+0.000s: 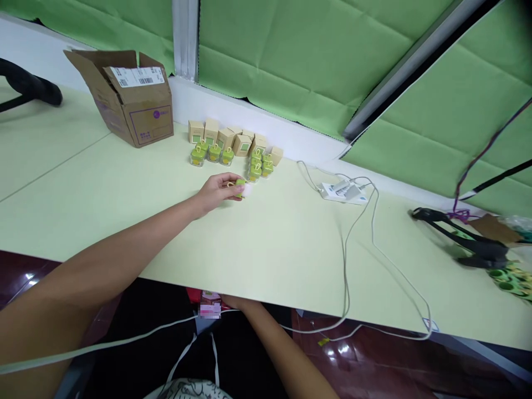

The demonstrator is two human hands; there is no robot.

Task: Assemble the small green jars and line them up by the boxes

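Note:
My left hand point(216, 191) is closed around a small jar with a green lid point(240, 185), held on its side just above the table, its pale end facing right. Behind it stand two clusters of similar clear jars with green lids and loop handles, a left group point(214, 153) and a right group point(255, 168). Small tan cardboard boxes point(242, 144) line up behind these jars. Below the table's front edge is my right hand point(236, 302), its fingers mostly hidden, beside a red item and a device with a pinkish screen point(210, 305).
An open cardboard carton point(149, 119) stands at the back left. To the right lies a white power strip point(343, 192), its cables trailing over the front edge. Black stands occupy the far left point(33, 91) and right point(477, 244). Green egg-tray-like pieces point(509, 280) sit far right.

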